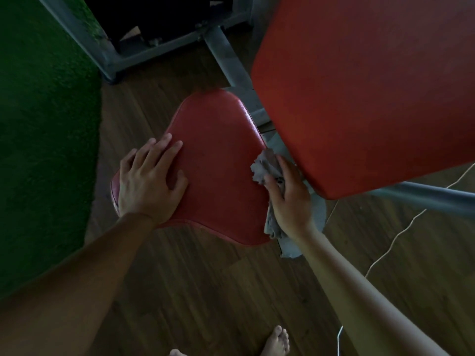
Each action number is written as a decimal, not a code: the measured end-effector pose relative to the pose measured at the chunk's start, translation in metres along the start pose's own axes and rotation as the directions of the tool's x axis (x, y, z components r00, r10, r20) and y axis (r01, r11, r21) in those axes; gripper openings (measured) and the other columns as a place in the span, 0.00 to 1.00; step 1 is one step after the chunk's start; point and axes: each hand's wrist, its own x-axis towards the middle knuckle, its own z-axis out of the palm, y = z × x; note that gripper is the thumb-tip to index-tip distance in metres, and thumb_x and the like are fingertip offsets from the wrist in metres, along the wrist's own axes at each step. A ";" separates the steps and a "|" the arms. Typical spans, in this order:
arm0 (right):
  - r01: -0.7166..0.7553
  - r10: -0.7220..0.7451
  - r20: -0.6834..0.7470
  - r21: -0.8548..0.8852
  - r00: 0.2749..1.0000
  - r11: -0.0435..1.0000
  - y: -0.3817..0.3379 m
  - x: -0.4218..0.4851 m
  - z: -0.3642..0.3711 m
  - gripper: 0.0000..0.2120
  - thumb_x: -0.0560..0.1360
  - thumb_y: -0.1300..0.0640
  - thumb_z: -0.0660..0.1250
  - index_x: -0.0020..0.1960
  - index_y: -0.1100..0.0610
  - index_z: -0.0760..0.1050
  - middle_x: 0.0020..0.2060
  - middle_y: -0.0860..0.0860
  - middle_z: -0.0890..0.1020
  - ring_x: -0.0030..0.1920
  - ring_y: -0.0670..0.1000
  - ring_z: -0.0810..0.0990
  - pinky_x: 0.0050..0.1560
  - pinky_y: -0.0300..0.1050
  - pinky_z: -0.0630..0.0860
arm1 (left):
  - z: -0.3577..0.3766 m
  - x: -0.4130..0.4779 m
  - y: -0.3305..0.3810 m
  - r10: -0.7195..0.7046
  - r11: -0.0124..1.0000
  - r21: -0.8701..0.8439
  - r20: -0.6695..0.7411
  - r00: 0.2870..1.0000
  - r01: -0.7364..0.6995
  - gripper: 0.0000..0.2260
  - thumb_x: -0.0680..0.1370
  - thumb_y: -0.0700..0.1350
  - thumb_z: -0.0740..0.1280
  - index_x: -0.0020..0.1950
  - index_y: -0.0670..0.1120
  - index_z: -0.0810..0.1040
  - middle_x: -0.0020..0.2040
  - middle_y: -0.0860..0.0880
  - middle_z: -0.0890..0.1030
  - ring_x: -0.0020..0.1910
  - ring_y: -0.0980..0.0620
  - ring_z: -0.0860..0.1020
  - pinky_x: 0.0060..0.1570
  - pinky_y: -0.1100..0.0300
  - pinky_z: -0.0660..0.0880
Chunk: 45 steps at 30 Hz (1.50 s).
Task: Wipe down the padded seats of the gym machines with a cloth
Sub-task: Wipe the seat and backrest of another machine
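Bare forearms (77, 291) fill my feed from below, above a bare foot (276, 343) on wood flooring (205, 291). I see the left hand (149, 183) lying flat, fingers spread, on the left side of the red padded seat (221, 170). The right hand (288, 199) grips a crumpled grey cloth (264, 165) against the seat's right edge, beside a larger red pad (359, 86). Green turf (43, 124) borders the left.
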 end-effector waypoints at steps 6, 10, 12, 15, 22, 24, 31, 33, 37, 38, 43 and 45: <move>0.044 -0.044 -0.007 0.011 0.999 0.999 0.015 -0.021 -0.005 0.25 0.83 0.50 0.62 0.77 0.58 0.67 0.73 0.48 0.73 0.74 0.42 0.69 0.74 0.37 0.65 | -0.001 0.000 0.000 0.004 1.000 -0.003 0.000 1.000 -0.004 0.25 0.78 0.55 0.59 0.75 0.51 0.71 0.77 0.51 0.69 0.76 0.46 0.66 0.74 0.45 0.60; 0.046 -0.046 -0.022 0.001 0.999 0.999 0.016 -0.005 -0.001 0.24 0.82 0.51 0.60 0.75 0.60 0.69 0.71 0.50 0.75 0.73 0.45 0.71 0.74 0.43 0.67 | -0.001 0.000 0.002 0.004 1.000 -0.003 -0.001 1.000 -0.004 0.26 0.78 0.55 0.59 0.75 0.51 0.70 0.77 0.51 0.69 0.76 0.45 0.66 0.74 0.44 0.60; 0.051 -0.051 -0.004 0.001 0.999 0.999 0.014 0.006 -0.001 0.23 0.82 0.53 0.61 0.75 0.61 0.70 0.70 0.52 0.76 0.72 0.46 0.72 0.73 0.45 0.68 | -0.001 0.000 0.002 0.005 1.000 -0.007 0.002 1.000 -0.005 0.25 0.78 0.55 0.59 0.75 0.51 0.70 0.77 0.51 0.69 0.76 0.45 0.66 0.74 0.44 0.60; 0.048 -0.048 -0.004 -0.017 0.999 0.999 0.016 -0.007 -0.007 0.23 0.82 0.56 0.64 0.75 0.60 0.69 0.70 0.52 0.76 0.72 0.46 0.73 0.73 0.42 0.68 | -0.002 0.000 0.002 0.000 1.000 -0.011 0.000 1.000 0.000 0.25 0.78 0.55 0.59 0.75 0.51 0.71 0.77 0.51 0.69 0.76 0.46 0.66 0.74 0.44 0.60; 0.078 -0.079 -0.005 -0.123 0.997 0.989 0.015 -0.004 -0.007 0.23 0.83 0.54 0.63 0.75 0.61 0.69 0.70 0.54 0.76 0.71 0.49 0.73 0.73 0.41 0.67 | -0.002 0.001 0.002 0.000 1.000 -0.022 0.001 1.000 0.000 0.26 0.78 0.55 0.59 0.75 0.51 0.71 0.77 0.51 0.69 0.76 0.45 0.67 0.74 0.44 0.61; 0.117 -0.115 0.021 -0.194 0.993 0.974 0.005 0.019 0.005 0.25 0.83 0.51 0.61 0.77 0.61 0.66 0.73 0.55 0.73 0.74 0.51 0.70 0.75 0.42 0.65 | -0.002 0.000 0.001 0.001 1.000 -0.017 -0.001 1.000 -0.001 0.26 0.78 0.55 0.59 0.75 0.51 0.71 0.77 0.51 0.69 0.76 0.45 0.67 0.73 0.44 0.61; 0.143 -0.144 0.011 -0.228 0.989 0.963 -0.019 0.082 0.033 0.25 0.84 0.50 0.59 0.78 0.59 0.64 0.73 0.56 0.72 0.73 0.52 0.71 0.73 0.47 0.69 | 0.000 0.001 -0.001 -0.002 1.000 -0.026 -0.004 1.000 0.002 0.25 0.78 0.55 0.59 0.75 0.51 0.72 0.77 0.51 0.70 0.76 0.46 0.66 0.74 0.43 0.61; 0.162 -0.161 0.025 -0.211 0.987 0.964 -0.011 0.065 0.024 0.27 0.84 0.46 0.57 0.79 0.57 0.63 0.73 0.53 0.73 0.73 0.49 0.71 0.73 0.49 0.70 | 0.001 0.001 -0.001 0.004 1.000 -0.031 -0.007 1.000 -0.004 0.25 0.78 0.55 0.59 0.75 0.51 0.72 0.76 0.51 0.70 0.76 0.46 0.66 0.73 0.43 0.61; 0.151 -0.150 0.024 -0.257 0.988 0.954 -0.001 0.040 0.016 0.28 0.83 0.46 0.56 0.79 0.58 0.63 0.74 0.54 0.71 0.75 0.50 0.69 0.75 0.48 0.67 | 0.001 0.002 -0.002 -0.001 0.999 -0.035 -0.009 1.000 0.001 0.25 0.78 0.55 0.59 0.75 0.51 0.72 0.76 0.51 0.70 0.76 0.46 0.67 0.74 0.43 0.61; 0.157 -0.159 0.018 -0.284 0.987 0.946 -0.002 0.045 0.017 0.27 0.83 0.48 0.57 0.79 0.59 0.63 0.74 0.55 0.72 0.74 0.51 0.69 0.75 0.46 0.66 | 0.000 0.002 -0.001 -0.001 0.999 -0.033 -0.008 1.000 0.001 0.25 0.78 0.55 0.59 0.75 0.51 0.72 0.76 0.51 0.70 0.76 0.46 0.67 0.74 0.43 0.61; 0.146 -0.150 0.007 -0.291 0.989 0.945 -0.016 0.082 0.032 0.24 0.84 0.54 0.61 0.77 0.60 0.65 0.72 0.56 0.73 0.72 0.52 0.71 0.69 0.35 0.61 | 0.000 0.001 -0.001 0.004 0.999 -0.036 -0.006 1.000 -0.004 0.25 0.78 0.55 0.59 0.75 0.51 0.72 0.76 0.51 0.70 0.76 0.46 0.67 0.74 0.43 0.61; 0.140 -0.143 0.011 -0.286 0.990 0.948 -0.015 0.072 0.028 0.24 0.84 0.53 0.60 0.78 0.58 0.65 0.71 0.54 0.74 0.71 0.49 0.72 0.69 0.35 0.65 | 0.000 0.001 -0.001 0.003 0.999 -0.039 0.001 1.000 -0.003 0.25 0.78 0.55 0.59 0.75 0.51 0.71 0.77 0.51 0.70 0.76 0.46 0.66 0.74 0.43 0.60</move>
